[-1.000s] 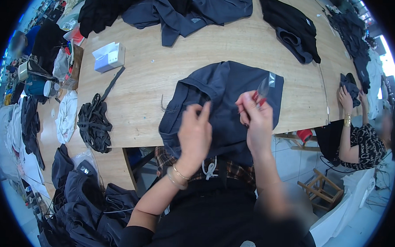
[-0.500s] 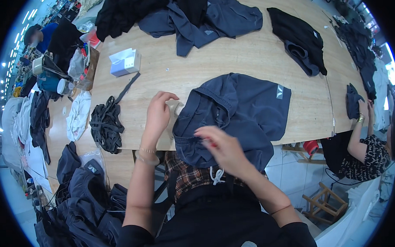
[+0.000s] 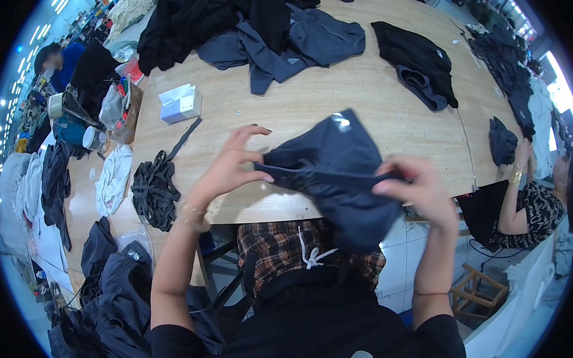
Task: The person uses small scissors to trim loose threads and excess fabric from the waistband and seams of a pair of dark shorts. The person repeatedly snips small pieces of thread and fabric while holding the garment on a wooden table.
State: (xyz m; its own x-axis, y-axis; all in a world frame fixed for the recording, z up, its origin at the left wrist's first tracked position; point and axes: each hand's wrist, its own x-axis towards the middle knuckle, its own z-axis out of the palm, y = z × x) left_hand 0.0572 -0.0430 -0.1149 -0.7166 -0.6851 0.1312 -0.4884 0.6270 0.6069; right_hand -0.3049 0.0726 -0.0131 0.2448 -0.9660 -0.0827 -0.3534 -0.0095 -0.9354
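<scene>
Between my hands a pair of dark blue-grey shorts (image 3: 344,162) hangs with its waistband pulled out sideways, partly over the table and partly over its front edge. A pale reflective patch shows at the far end of one leg. My left hand (image 3: 230,164) pinches the left end of the waistband between thumb and finger, with the other fingers raised. Thumb and fingers of my right hand (image 3: 419,183) are closed on the right end; this hand is blurred by motion. The fabric of the shorts is slightly smeared too.
Left of me on the wooden table (image 3: 235,205) lie a bundle of dark straps (image 3: 153,193), a tissue box (image 3: 180,104) and white cloth (image 3: 114,179). Dark garments (image 3: 278,46) are heaped at the far side, with more (image 3: 125,293) at lower left. A co-worker (image 3: 531,219) sits at right near a wooden stool (image 3: 478,292).
The shorts have been lifted from lying spread out, and their waistband is now stretched between both hands. My right hand has moved right, and the left has closed on the band.
</scene>
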